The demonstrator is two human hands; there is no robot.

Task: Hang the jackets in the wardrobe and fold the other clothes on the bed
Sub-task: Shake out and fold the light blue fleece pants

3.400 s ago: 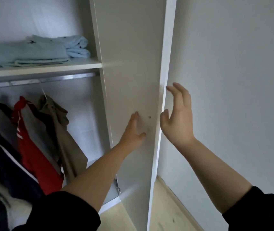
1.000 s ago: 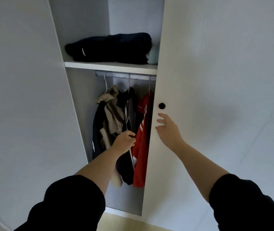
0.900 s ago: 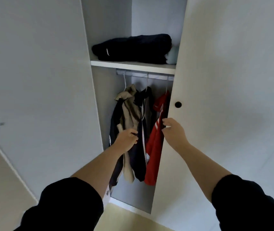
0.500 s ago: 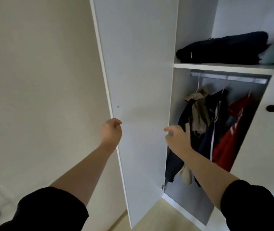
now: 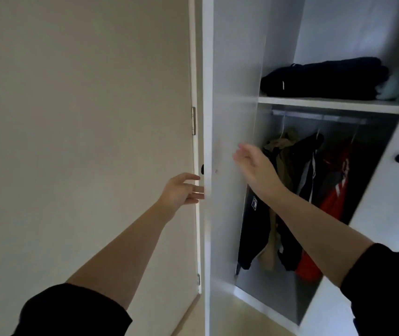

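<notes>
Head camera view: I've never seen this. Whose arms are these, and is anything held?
No machine here: a person wears one camera on the head, looking forward and down, so both arms reach in from below. The left hand has straight fingers at the edge of the open white wardrobe door; the right hand is open beside its inner face. Neither holds anything. Inside, an olive jacket, a dark jacket and a red jacket hang from a metal rail under a white shelf of folded black clothes.
</notes>
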